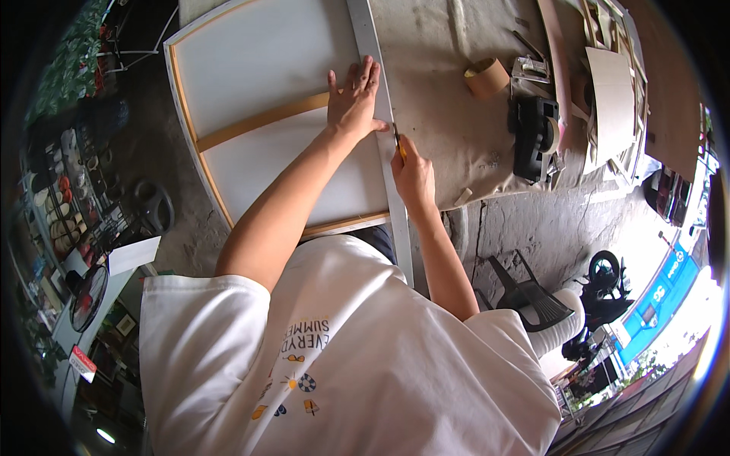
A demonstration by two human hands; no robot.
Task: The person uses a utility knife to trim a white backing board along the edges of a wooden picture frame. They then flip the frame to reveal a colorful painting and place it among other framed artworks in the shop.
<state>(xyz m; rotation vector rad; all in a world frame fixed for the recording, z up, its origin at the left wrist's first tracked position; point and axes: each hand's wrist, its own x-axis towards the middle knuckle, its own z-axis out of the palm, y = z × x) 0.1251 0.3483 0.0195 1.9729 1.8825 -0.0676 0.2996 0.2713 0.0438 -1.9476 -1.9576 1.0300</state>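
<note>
White T-shirt (365,357) is filling most of the foreground, and past it we're leaning over a big canvas panel (258,57), back side up with its wooden crossbar (258,123) showing. It's lying right in front of us, partly on the cloth-covered bench (433,137), with a long pale strip (393,178) running along its right side.

Our left hand (352,112) is pressing down there, fingers spread apart, thumb reaching over the strip. Our right hand (415,181) is keeping its fingers clamped on a thin dark-and-yellow tool (400,143), tip right by the strip's outer edge. Knife or marker? We can't tell for sure, nor whether the tip is actually touching.

Our read: we're in the middle of marking or trimming along that strip. If so, the next move is calling for firm pressure from the left hand, thumb staying out of the tip's path, and one steady pull along the edge.

Meanwhile a tape roll (488,77), a stapler (531,70) and a black tape dispenser (532,140) are sitting off to the right, well apart from the tool.
</note>
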